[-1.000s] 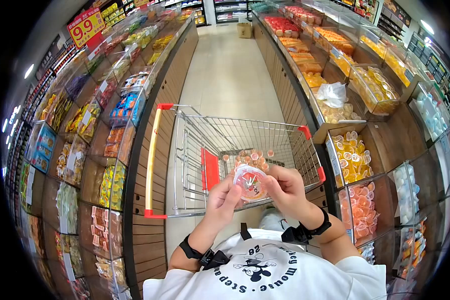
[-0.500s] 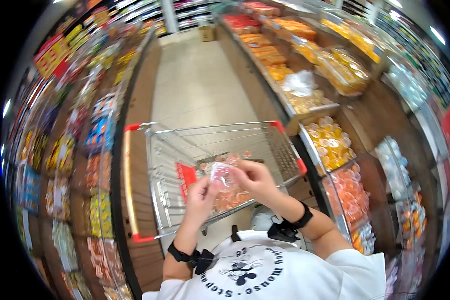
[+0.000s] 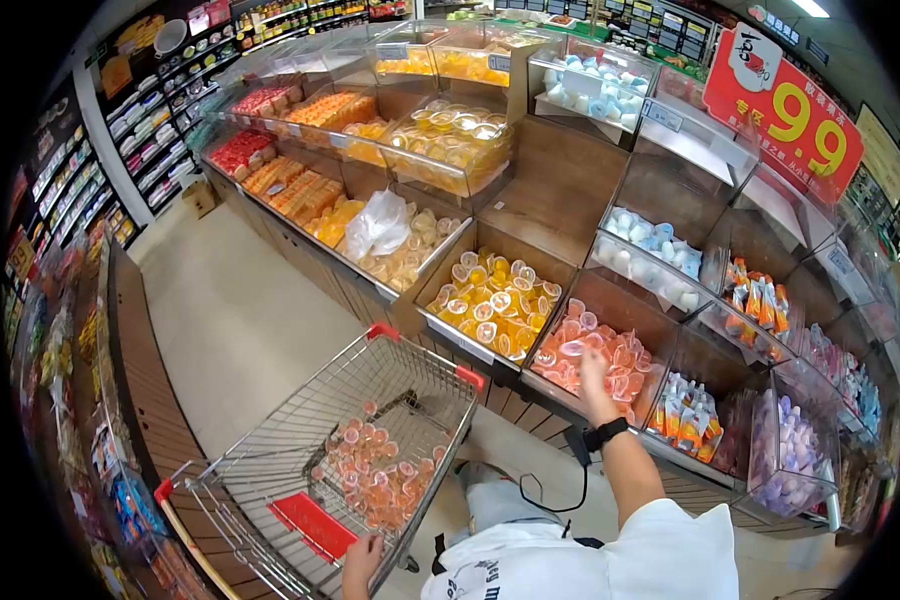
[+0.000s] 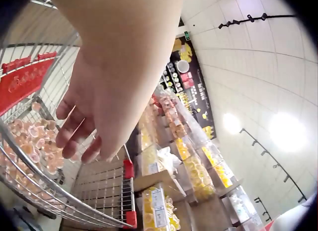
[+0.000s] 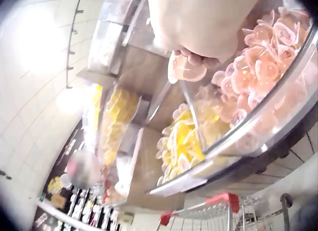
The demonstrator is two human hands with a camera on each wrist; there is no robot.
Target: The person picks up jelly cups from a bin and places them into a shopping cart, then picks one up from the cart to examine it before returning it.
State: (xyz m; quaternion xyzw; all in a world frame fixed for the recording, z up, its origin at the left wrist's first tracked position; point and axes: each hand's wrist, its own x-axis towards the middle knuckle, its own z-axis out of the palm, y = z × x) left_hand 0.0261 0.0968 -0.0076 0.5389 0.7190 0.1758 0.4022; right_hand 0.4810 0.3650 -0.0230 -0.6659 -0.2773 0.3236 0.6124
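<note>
My right hand is over the bin of pink jelly cups. In the right wrist view its fingertips pinch one pink jelly cup above the cups in the bin. My left hand is low at the side of the shopping cart. The left wrist view shows the fingers loosely bent with nothing in them, close by the cart's metal rim. Many pink jelly cups lie in a heap on the cart's floor.
Yellow jelly cups fill the bin left of the pink ones. Orange-and-white packets stand to the right. A white plastic bag lies farther along. A red price sign hangs upper right. Another candy shelf borders the aisle.
Both hands held a clear-lidded jelly cup together over the cart. They have since parted: the left lowered to the cart's side, the right reached to the pink bin. The view has turned right.
</note>
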